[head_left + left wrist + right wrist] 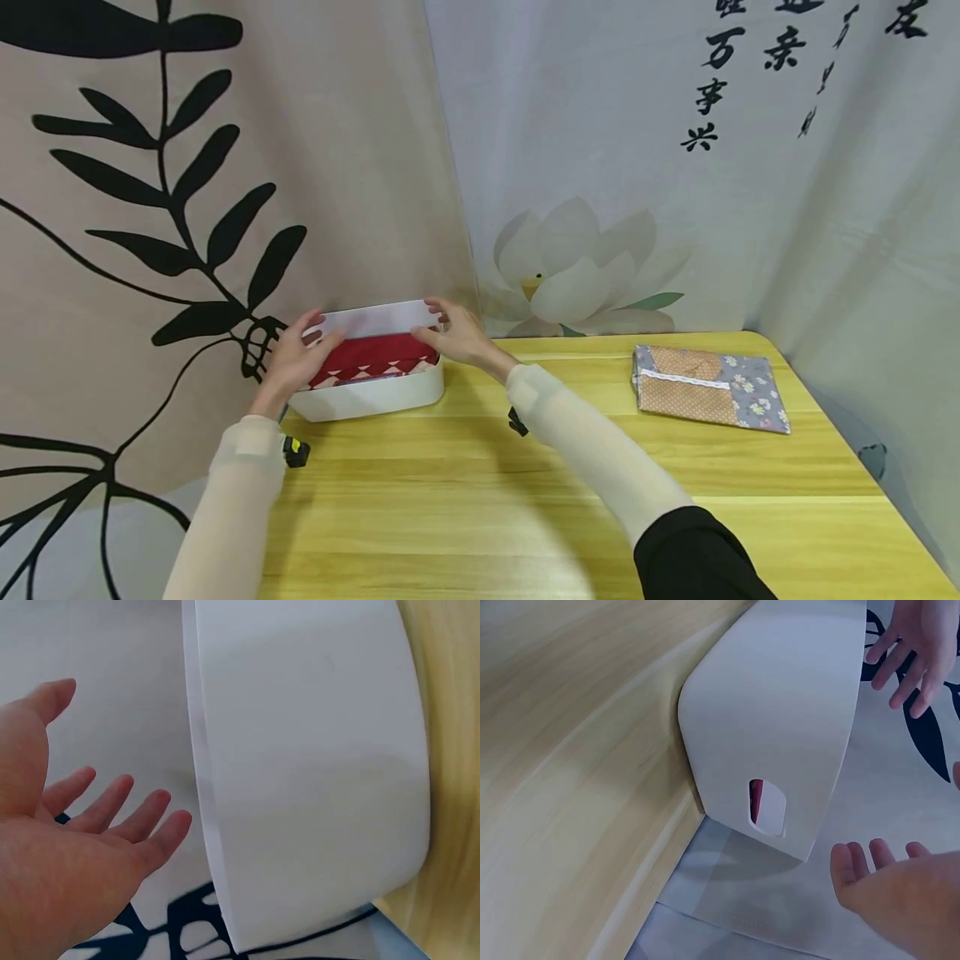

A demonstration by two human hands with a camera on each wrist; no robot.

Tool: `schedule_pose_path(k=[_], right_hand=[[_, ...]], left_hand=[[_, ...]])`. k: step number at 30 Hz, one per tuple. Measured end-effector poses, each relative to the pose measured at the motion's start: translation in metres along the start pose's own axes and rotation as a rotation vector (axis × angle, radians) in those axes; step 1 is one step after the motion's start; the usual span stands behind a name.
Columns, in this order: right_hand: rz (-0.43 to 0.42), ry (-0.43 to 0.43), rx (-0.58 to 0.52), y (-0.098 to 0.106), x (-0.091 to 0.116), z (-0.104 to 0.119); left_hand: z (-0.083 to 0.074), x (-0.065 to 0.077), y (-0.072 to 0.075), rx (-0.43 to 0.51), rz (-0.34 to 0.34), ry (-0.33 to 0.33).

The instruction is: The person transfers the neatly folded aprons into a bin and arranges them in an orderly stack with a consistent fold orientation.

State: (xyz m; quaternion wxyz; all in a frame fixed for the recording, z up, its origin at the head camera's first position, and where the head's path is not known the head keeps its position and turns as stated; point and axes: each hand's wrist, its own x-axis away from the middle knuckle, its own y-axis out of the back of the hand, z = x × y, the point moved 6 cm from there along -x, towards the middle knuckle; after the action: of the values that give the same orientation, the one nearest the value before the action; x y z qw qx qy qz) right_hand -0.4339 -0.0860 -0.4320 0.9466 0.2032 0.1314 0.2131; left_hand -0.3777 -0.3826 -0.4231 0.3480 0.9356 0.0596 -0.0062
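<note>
A white storage box [375,398] stands at the back left of the table, with red cloth [382,354] inside that has a patterned front edge. Above the box's left end is my left hand [291,364], its fingers spread. My right hand [459,336] is over the right end, fingers loosely bent. Both wrist views show air between the hands and the box: the left hand [90,840] beside the rim, the right hand [907,896] past the end with the oval handle hole [774,810]. Neither hand holds anything.
A folded patchwork cloth [690,400] in tan dots and grey flowers, with a white lace strip, lies at the table's back right. The wooden table [450,500] ends against printed curtains [360,167] at the back.
</note>
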Motion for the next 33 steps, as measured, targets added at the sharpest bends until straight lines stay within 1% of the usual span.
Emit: schedule_pose_path(k=[6,9,13,18,21,26,33], right_hand=[[0.026,0.02,0.036,0.009,0.011,-0.004],[0.045,0.027,0.052,0.014,0.018,-0.007],[0.045,0.042,0.077,0.021,0.024,-0.01],[0.03,0.047,0.11,0.028,0.031,-0.014],[0.036,0.04,0.119,0.032,0.036,-0.016],[0.046,0.04,0.161,0.039,0.045,-0.018],[0.054,0.063,0.183,0.046,0.058,-0.019]], left_hand=[[-0.016,0.005,-0.012,-0.019,0.004,-0.022],[-0.024,0.006,-0.018,-0.015,0.027,-0.048],[-0.032,0.009,-0.024,-0.021,0.058,-0.062],[-0.039,0.011,-0.034,-0.046,0.082,-0.087],[-0.042,0.012,-0.041,-0.064,0.088,-0.109],[-0.045,0.013,-0.051,-0.102,0.094,-0.13],[-0.055,0.018,-0.063,-0.16,0.094,-0.203]])
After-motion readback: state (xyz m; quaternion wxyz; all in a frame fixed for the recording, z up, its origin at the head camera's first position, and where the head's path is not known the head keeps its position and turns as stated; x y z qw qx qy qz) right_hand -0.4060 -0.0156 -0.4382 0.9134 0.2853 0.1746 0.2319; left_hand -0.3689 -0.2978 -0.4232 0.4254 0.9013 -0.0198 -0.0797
